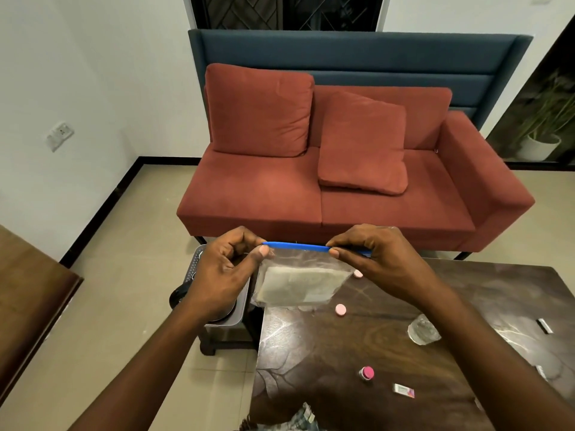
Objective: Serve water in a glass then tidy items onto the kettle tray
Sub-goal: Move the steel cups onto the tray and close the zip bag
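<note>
So the grey tray point(196, 265) is parked on a low stand just left of the table point(342, 353), mostly hidden under the left hand point(222, 275). A clear bag point(300, 286) with a blue zip strip is held up over the table edge, one end pinched by the left hand, the other by the right hand point(381, 259). A pink disc point(340, 309) is left lying below it, and the glass point(423, 329) is sat further right.

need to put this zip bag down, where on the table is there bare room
For the zip bag: bare wood on the left half of the table, between the pink tablet and the pink-capped bottle, and the far right corner beyond the glass. Crowded near right: small box, sachets.
</note>
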A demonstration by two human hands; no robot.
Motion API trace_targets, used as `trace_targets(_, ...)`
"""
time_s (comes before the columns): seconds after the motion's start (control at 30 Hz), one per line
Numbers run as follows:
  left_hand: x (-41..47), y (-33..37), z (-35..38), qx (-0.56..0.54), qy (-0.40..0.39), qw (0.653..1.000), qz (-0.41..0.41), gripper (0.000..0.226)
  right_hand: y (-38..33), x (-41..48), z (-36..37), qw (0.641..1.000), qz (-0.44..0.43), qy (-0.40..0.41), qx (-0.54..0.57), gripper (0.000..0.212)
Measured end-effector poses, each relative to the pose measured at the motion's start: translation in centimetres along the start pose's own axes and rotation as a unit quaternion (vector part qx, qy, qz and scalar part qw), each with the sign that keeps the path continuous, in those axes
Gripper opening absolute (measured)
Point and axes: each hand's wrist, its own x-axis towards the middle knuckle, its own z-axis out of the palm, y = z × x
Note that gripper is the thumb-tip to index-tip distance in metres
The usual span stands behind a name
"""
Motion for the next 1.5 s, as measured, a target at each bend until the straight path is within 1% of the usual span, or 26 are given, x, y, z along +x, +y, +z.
trace_targets(0.13, 0.2, -0.1, -0.9, 0.02, 0.011, 1.0, 0.008, 0.012, 0.5, -0.5, -0.6, 1.0, 0.004, 0.009, 0.003, 0.016)
trace_targets(0.3, 0.3, -0.4, -2.3, 0.029, 0.02, 0.999, 0.009, 0.008, 0.8, -1.0, -1.1, 1.0, 0.016, 0.017, 0.018, 0.016)
trace_targets(0.57, 0.2, 0.0, -2.8, 0.047, 0.026, 0.999, 0.007, 0.008, 1.1, -0.9, -0.7, 0.999, 0.018, 0.01, 0.026, 0.018)
trace_targets(0.63, 0.3, 0.2, -2.7, 0.031, 0.04, 0.999, 0.001, 0.015, 1.0, -0.6, -0.3, 0.999, 0.023, 0.014, 0.046, 0.015)
trace_targets(0.73, 0.6, 0.5, -2.8, 0.002, 0.044, 0.999, -0.016, 0.012, 0.9, -0.2, 0.3, 0.993, 0.041, 0.022, 0.11, 0.011)
trace_targets(0.87, 0.7, 0.7, -3.3, -0.033, 0.056, 0.997, -0.029, 0.007, 1.2, 0.5, 1.5, 0.982, 0.058, -0.021, 0.177, 0.023)
trace_targets(0.97, 0.7, 0.7, -4.2, -0.018, 0.078, 0.996, -0.028, 0.007, 1.6, 1.3, 2.9, 0.977, 0.081, -0.065, 0.186, 0.037)
trace_targets(1.03, 0.7, 0.4, -5.0, 0.0, 0.089, 0.996, -0.027, 0.007, 1.8, 2.1, 4.4, 0.973, 0.092, -0.088, 0.191, 0.031)
trace_targets(1.13, 1.0, -0.2, -6.3, -0.01, 0.109, 0.993, -0.037, 0.007, 1.8, 3.7, 7.2, 0.965, 0.124, -0.123, 0.195, 0.022)
trace_targets(1.27, 1.9, -1.7, -8.4, 0.002, 0.135, 0.989, -0.052, 0.007, 1.2, 6.9, 10.8, 0.955, 0.149, -0.142, 0.212, 0.004)
trace_targets(1.43, 5.0, -5.3, -12.8, -0.022, 0.146, 0.986, -0.074, 0.006, 0.8, 12.2, 14.3, 0.959, 0.159, -0.101, 0.211, 0.012)
trace_targets(1.5, 6.6, -7.3, -14.7, -0.038, 0.143, 0.985, -0.092, 0.016, 0.9, 14.4, 15.7, 0.963, 0.164, -0.081, 0.2, 0.015)
